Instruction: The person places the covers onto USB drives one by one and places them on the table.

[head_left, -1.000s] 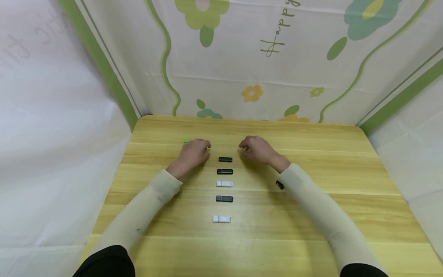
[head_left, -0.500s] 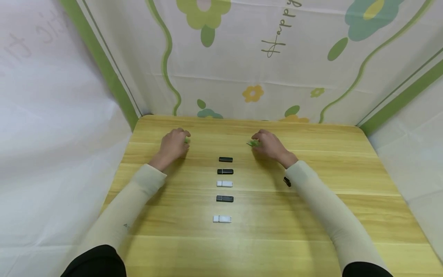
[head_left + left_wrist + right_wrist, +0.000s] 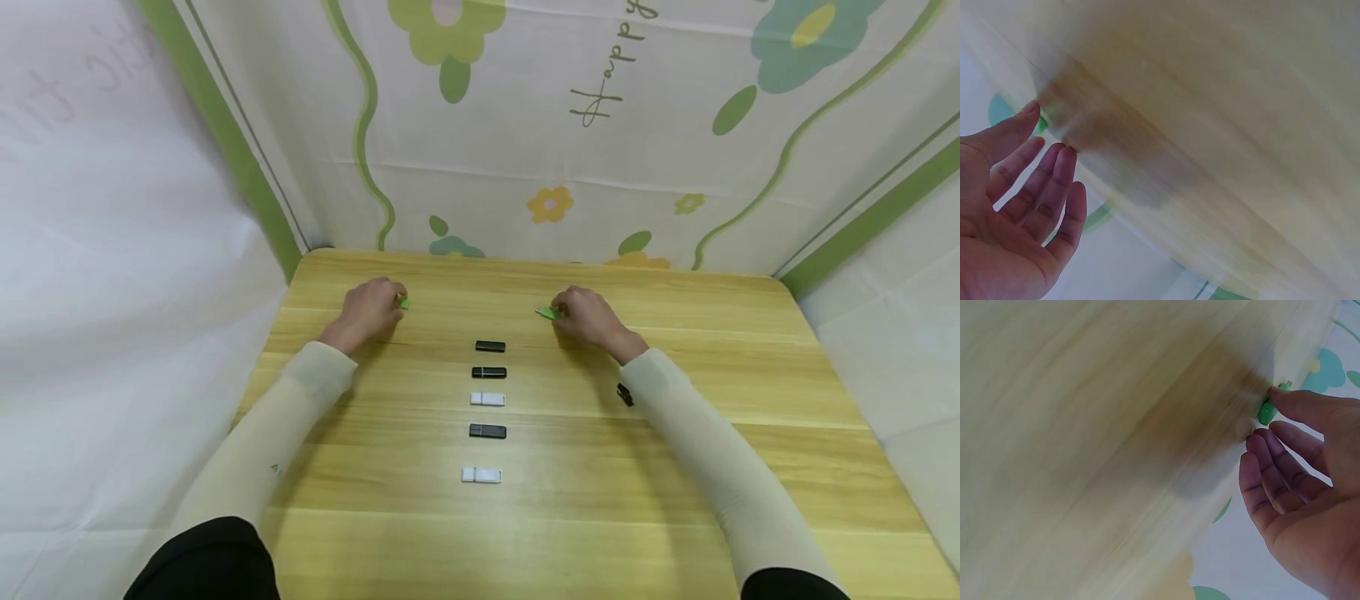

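At the far left of the table (image 3: 450, 533), my left hand (image 3: 366, 312) has its thumb and fingertips around a small green cap (image 3: 405, 304). In the left wrist view only a bit of the green cap (image 3: 1042, 124) shows, between thumb and index finger. My right hand (image 3: 588, 315) pinches a green USB stick (image 3: 547, 312) lying low near the tabletop at the far right of centre. Its metal plug points left, away from the palm. From the right wrist, the green USB stick (image 3: 1267, 412) shows beside the thumb tip, the other fingers bent below it.
Several USB sticks form a column down the middle: a black one (image 3: 490, 346) farthest back, another black one (image 3: 489, 372), a white one (image 3: 487, 399), a dark one (image 3: 487, 431) and a white one (image 3: 482, 475) nearest. A small black object (image 3: 626, 395) shows beside the right sleeve.
Both hands have moved apart from the middle: the left leftward to the green cap, the right slightly rightward, baring the green USB stick. The fingers of the left have since drawn closer together.
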Demonstrator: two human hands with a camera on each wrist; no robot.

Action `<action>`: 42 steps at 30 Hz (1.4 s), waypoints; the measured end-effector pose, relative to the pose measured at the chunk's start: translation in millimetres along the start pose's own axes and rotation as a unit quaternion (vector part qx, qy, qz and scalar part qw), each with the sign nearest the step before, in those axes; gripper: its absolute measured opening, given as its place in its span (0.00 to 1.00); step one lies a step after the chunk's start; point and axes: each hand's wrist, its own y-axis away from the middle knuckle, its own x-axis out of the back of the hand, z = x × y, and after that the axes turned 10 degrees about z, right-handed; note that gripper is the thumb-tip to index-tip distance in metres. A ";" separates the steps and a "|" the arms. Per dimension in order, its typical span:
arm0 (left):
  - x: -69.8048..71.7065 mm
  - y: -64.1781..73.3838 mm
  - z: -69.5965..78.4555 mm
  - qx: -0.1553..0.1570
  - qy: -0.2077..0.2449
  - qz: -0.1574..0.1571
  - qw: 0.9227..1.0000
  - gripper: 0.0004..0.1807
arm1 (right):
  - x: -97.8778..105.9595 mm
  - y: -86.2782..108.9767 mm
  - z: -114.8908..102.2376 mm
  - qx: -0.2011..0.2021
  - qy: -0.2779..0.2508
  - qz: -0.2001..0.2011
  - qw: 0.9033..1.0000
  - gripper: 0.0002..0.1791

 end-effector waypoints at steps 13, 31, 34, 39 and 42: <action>0.5 -7.0 0.0 0.013 0.011 0.007 1.000 0.10 | -4.8 -2.2 0.9 0.010 -0.020 0.016 1.000 0.11; -11.1 -4.3 21.3 -0.009 0.019 0.020 1.000 0.08 | -3.9 0.4 -2.0 0.022 -0.017 0.012 1.000 0.11; -13.8 -5.5 28.5 -0.014 0.024 0.021 0.999 0.04 | -2.4 0.2 -6.0 0.026 -0.020 0.013 0.999 0.11; -17.3 -7.3 39.6 -0.025 0.026 0.021 0.999 0.07 | -1.1 -0.5 -13.3 0.026 -0.018 0.014 0.999 0.12; -19.4 -7.8 45.9 -0.035 0.026 0.021 0.999 0.04 | -2.1 -1.0 -18.5 0.026 -0.019 0.016 0.999 0.12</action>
